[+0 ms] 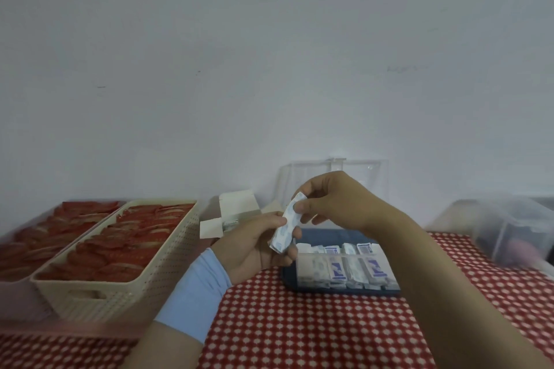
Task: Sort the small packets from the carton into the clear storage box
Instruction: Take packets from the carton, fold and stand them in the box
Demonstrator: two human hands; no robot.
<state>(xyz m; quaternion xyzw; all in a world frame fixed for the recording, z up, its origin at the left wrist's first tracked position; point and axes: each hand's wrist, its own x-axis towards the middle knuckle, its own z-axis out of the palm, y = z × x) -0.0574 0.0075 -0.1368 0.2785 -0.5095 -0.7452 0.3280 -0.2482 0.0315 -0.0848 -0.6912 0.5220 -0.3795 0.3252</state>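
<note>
A white and blue small packet (284, 226) is held upright between both hands above the table. My left hand (257, 244) grips its lower part, with a light blue band on the wrist. My right hand (329, 201) pinches its top end between thumb and fingers. The open white carton (236, 213) lies behind my left hand with its flaps spread and more packets showing inside. The clear storage box (344, 284) sits to the right on a dark blue base, holding rows of white and blue packets. Its clear lid (371, 174) stands up against the wall.
Two baskets of red packets fill the left side: a cream perforated basket (126, 287) and a pink basket (18, 287) beyond it. A blurred clear plastic tub (515, 234) stands at the right. A red and white checked cloth (299, 329) covers the table.
</note>
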